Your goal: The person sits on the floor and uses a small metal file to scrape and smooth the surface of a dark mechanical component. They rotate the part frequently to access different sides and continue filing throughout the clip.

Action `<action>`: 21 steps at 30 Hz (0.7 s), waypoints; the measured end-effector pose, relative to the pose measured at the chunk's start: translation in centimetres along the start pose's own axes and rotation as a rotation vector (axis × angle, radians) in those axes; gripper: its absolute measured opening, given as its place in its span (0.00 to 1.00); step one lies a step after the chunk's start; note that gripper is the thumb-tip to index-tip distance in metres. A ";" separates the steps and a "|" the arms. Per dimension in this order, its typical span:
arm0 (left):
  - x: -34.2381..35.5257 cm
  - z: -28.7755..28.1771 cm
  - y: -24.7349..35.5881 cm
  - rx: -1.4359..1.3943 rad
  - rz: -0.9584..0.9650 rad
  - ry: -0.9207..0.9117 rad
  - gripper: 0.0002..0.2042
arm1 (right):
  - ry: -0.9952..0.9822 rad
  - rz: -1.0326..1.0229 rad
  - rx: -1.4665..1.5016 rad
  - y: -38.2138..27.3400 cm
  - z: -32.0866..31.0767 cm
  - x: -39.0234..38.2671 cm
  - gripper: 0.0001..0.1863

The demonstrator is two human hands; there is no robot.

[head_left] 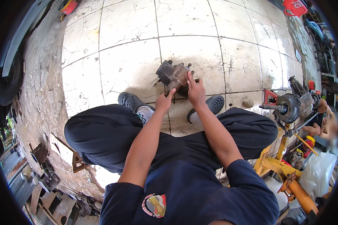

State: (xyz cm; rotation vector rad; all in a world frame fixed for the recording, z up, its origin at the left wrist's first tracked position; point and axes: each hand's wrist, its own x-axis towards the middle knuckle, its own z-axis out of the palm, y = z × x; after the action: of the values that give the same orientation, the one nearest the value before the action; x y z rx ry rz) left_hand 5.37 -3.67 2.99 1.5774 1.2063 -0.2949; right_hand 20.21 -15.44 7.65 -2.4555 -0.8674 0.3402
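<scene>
A rusty, greasy metal housing [176, 76] with a dark round flange at its left end and bolts on top is held just above the tiled floor [127, 60], between my sandalled feet. My left hand [166, 98] grips its lower part, thumb pointing up along the metal. My right hand [195, 90] holds its right side, with fingers over the top and partly hidden behind it. My legs are bent wide on either side of my forearms.
At right, a co-worker [328, 127] is beside an axle assembly [293, 107] on a yellow stand [270, 163], near a red jack stand [270, 96] and a stone [248, 103]. A tyre [9, 82] lies far left; metal parts [49, 176] sit lower left.
</scene>
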 end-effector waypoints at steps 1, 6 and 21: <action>0.4 -0.1 -0.3 0.003 -0.017 -0.026 0.47 | -0.012 0.021 -0.010 0.1 -0.1 0.4 0.28; 0.5 0.1 -0.5 0.008 -0.003 -0.039 0.49 | -0.138 0.003 -0.110 0.1 1.4 -0.8 0.30; 1.4 0.2 -1.0 0.010 -0.008 -0.100 0.52 | -0.092 0.032 -0.058 -1.8 1.9 -1.6 0.30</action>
State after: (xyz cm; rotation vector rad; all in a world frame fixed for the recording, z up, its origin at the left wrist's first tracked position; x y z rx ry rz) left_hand 5.28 -3.19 1.33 1.5485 1.1353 -0.3811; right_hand 17.28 -14.54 7.15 -2.5264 -0.8883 0.4488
